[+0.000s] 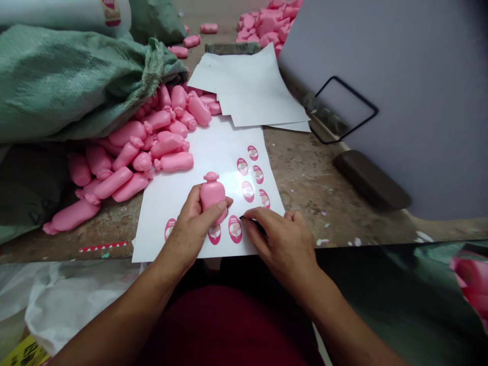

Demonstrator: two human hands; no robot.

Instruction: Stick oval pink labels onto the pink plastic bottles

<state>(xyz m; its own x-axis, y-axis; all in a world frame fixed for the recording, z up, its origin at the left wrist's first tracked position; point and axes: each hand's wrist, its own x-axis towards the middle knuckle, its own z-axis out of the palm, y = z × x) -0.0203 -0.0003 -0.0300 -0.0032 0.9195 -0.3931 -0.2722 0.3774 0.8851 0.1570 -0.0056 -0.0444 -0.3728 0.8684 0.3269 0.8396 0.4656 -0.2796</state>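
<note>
My left hand (195,222) is closed around a small pink plastic bottle (213,193), its flanged neck pointing away from me. Under both hands lies a white sticker sheet (168,198) with several oval pink labels on it. Close beside one oval label (235,229), my right hand (282,239) pinches a thin dark tool (241,217); only its pointed tip shows, so its kind is unclear. That tip sits at the label's upper right edge. Another label (214,235) is partly covered by the bottle and my left hand.
Many pink bottles (168,145) are heaped at the left, below a green woven sack (76,84). White sheets (251,86) lie beyond the sticker sheet. At right stands a large grey panel (412,101) with a black wire frame (375,111). More pink pieces (267,25) are piled behind.
</note>
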